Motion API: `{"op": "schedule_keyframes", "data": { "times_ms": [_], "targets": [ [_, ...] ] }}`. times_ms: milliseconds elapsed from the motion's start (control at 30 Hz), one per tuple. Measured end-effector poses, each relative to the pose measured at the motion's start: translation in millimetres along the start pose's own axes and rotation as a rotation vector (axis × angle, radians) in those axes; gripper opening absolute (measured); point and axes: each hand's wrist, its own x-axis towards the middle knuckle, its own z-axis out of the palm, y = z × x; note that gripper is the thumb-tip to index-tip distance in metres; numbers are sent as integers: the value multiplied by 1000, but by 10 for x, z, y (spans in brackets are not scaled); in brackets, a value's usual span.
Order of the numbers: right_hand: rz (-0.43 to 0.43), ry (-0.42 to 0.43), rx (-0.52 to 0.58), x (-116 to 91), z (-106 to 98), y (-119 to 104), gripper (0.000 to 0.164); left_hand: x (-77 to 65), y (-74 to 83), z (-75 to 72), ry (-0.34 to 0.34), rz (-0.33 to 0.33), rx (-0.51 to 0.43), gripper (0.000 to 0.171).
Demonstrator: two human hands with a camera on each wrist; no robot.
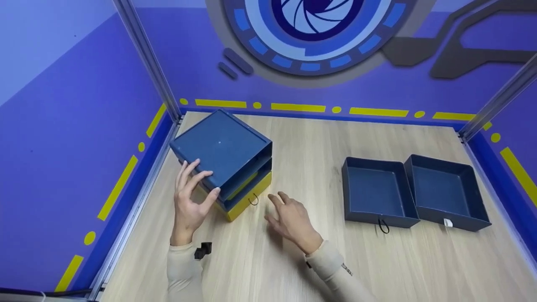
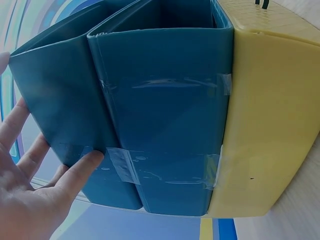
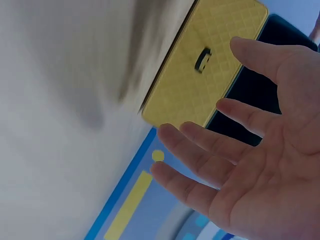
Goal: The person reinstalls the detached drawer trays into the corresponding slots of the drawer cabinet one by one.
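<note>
On the left of the table stands a stack: two dark blue drawer casings (image 1: 221, 140) with vacant front openings over a yellow drawer box (image 2: 270, 110). Clear tape (image 2: 124, 165) joins the blue casings, and the top one leans slightly away from the lower. My left hand (image 1: 191, 203) rests its spread fingertips and thumb along the top casing's near-left edge. A black loop pull (image 3: 202, 60) sticks out of the yellow front. Just right of that front, my right hand (image 1: 292, 216) hovers with loosely extended fingers, holding nothing.
Two dark blue drawers (image 1: 375, 193) lie side by side on the right of the wooden table (image 1: 308, 167); the left one has a black loop, the right drawer (image 1: 444, 188) a white tab. Blue-purple panels (image 1: 105, 138) and metal posts bound the table.
</note>
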Motion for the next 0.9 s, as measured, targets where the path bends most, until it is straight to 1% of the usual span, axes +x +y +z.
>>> {"op": "schedule_keyframes", "data": {
  "times_ms": [167, 333, 500, 633, 767, 900],
  "targets": [
    [20, 31, -11, -67, -104, 148, 59, 12, 0, -11, -4, -4, 3, 39],
    [48, 66, -2, -153, -194, 339, 57, 1, -6, -2, 2, 19, 0, 39],
    [84, 87, 5, -252, -292, 529, 56, -10, -13, 0, 4, 19, -5, 39],
    [108, 81, 75, -332, -391, 670, 58, -11, -22, -2, 1, 12, -2, 40],
    [154, 85, 148, -410, -541, 807, 61, -1, -17, -5, -7, 3, -2, 40],
    [214, 91, 163, -455, -720, 937, 62, 10, -8, -14, -7, -3, -3, 39]
  ]
}}
